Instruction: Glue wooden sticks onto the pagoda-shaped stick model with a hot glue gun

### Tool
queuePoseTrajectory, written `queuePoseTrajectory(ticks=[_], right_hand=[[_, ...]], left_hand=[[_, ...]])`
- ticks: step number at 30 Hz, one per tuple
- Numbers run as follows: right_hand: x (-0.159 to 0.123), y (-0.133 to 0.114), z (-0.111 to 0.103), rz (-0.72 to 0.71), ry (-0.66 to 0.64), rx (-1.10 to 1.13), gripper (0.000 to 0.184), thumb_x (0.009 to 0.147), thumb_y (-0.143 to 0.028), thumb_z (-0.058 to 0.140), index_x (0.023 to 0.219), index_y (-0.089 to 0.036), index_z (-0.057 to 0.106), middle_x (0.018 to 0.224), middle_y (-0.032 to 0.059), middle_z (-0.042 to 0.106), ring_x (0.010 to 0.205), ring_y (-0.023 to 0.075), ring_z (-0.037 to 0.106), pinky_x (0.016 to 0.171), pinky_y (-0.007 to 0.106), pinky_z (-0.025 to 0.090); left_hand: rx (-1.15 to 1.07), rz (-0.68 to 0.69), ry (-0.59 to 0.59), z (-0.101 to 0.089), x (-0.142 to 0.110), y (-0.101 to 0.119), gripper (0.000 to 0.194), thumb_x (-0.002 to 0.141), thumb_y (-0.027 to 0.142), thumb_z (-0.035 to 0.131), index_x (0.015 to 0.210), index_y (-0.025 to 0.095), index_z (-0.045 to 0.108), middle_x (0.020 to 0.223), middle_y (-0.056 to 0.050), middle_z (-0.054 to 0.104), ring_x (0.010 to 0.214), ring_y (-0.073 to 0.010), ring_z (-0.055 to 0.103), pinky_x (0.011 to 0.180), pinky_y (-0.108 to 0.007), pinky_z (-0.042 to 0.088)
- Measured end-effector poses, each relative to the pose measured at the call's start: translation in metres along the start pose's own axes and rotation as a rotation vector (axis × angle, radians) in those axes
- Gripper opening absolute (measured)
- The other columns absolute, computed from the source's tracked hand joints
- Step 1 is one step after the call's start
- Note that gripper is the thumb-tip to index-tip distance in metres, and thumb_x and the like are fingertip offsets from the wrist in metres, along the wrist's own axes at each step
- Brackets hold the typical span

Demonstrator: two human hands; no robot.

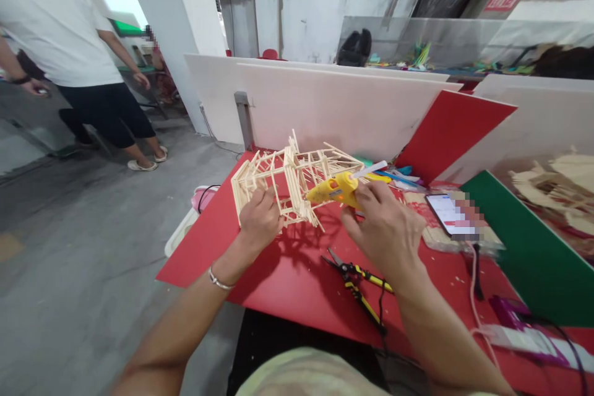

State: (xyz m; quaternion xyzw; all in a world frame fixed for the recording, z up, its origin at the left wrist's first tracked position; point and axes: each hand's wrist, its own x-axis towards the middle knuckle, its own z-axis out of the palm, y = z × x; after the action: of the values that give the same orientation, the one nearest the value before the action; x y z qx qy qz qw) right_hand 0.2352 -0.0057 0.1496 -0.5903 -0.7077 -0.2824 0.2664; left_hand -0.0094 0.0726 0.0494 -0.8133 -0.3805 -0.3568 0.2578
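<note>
Over the tabletop point(288, 284), the pale stick frame point(291, 178) bristles.

Readable text: none | red wall sign point(502, 1): white characters, seemingly blurred | phone screen point(446, 214): too small

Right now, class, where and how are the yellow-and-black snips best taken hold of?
Probably by both handles, coming from the camera wearer's side: on these snips the handles splay toward the wearer, giving a palm room to close them, while the parted blades point away. Mind the black cord at the handles.
</note>
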Motion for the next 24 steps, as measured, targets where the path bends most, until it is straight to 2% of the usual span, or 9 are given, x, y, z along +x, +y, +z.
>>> queuePoseTrajectory(ticks=[7, 15, 19, 24], right_hand=[[-0.0008, -0.0003, 0.0030, -0.021, -0.054, -0.001, 0.036, 0.092, -0.031, 0.055, 0.124, -0.018, 0.065, 0.107, 0.0046, 0.070, 0.065, 0.0106, 0.053, 0.051, 0.027, 0.021], [-0.0004, -0.0017, 0.0045, -0.014, -0.111, -0.009, 0.033, 0.091, -0.030, 0.055, 0.121, -0.020, 0.065, 0.104, 0.0041, 0.068, 0.064, 0.0099, 0.050, 0.052, 0.027, 0.019], [-0.0014, -0.0016, 0.0062, -0.024, -0.116, -0.010, 0.032, 0.091, -0.031, 0.054, 0.119, -0.019, 0.066, 0.102, 0.0041, 0.068, 0.063, 0.0101, 0.050, 0.052, 0.027, 0.019], [-0.0028, -0.0005, 0.0055, -0.027, -0.085, 0.000, 0.034, 0.091, -0.029, 0.055, 0.121, -0.019, 0.065, 0.108, 0.0036, 0.069, 0.066, 0.0106, 0.052, 0.052, 0.028, 0.021]], left_hand=[[-0.074, -0.024, -0.041, 0.0102, -0.0079, 0.0042, 0.020, 0.091, 0.018, 0.054, 0.073, 0.023, 0.060, 0.106, -0.013, 0.067, 0.108, -0.0273, 0.061, 0.089, -0.049, 0.054], [-0.165, -0.099, -0.122, 0.0090, -0.0095, 0.0089, 0.023, 0.089, 0.015, 0.052, 0.068, 0.025, 0.054, 0.100, -0.012, 0.066, 0.106, -0.0272, 0.062, 0.089, -0.049, 0.053], [-0.201, -0.158, -0.169, 0.0082, -0.0103, 0.0095, 0.023, 0.088, 0.016, 0.053, 0.068, 0.026, 0.055, 0.099, -0.011, 0.066, 0.111, -0.0279, 0.061, 0.093, -0.050, 0.052], [-0.215, -0.155, -0.173, 0.0074, -0.0102, 0.0079, 0.024, 0.089, 0.018, 0.052, 0.067, 0.027, 0.054, 0.098, -0.010, 0.067, 0.112, -0.0277, 0.062, 0.093, -0.050, 0.053]])
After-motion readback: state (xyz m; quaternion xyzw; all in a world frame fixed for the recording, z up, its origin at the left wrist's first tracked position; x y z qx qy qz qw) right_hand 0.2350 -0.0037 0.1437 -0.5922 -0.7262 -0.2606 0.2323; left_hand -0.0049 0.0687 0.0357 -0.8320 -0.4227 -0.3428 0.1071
